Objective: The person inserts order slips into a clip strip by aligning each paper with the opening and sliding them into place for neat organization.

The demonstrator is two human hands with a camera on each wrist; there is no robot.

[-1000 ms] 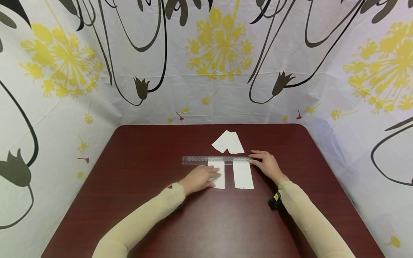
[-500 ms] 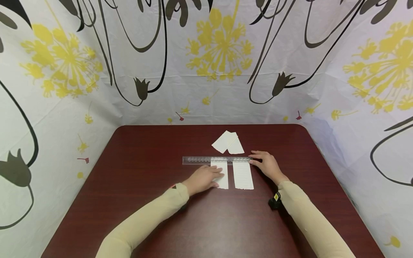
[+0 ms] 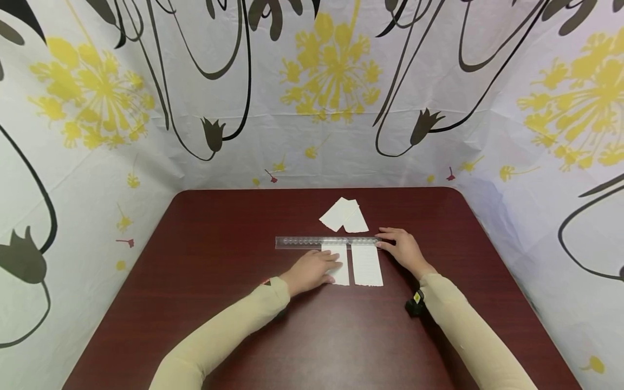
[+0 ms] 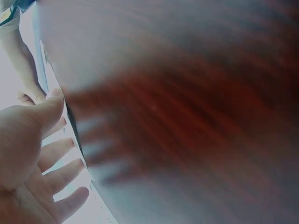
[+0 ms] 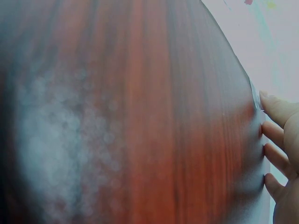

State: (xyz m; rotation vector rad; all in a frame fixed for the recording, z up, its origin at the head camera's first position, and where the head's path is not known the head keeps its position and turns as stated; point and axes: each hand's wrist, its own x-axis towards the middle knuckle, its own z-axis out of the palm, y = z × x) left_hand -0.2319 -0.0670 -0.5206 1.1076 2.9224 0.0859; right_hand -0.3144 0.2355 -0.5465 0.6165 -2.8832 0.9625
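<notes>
A clear plastic ruler (image 3: 299, 242) lies crosswise on the table, over the top edges of two white paper strips. My left hand (image 3: 310, 271) rests with extended fingers on the left paper strip (image 3: 344, 268), covering part of it. Beside that, a narrow gap away, lies the right paper strip (image 3: 367, 265), with faint lines and a ragged lower edge. My right hand (image 3: 403, 249) holds the ruler's right end, thumb at the near edge and fingers at the far edge. In the left wrist view, the left hand (image 4: 42, 158) shows its fingers spread; the right wrist view catches the right hand (image 5: 282, 144) at its edge.
Two more pieces of white paper (image 3: 333, 215) overlap beyond the ruler. The dark red wooden table (image 3: 229, 222) has rounded far corners. A patterned white cloth (image 3: 312, 146) hangs behind it and at both sides.
My left hand has slid the left paper strip to the right, narrowing the gap to the right strip. The ruler and right hand have stayed in place.
</notes>
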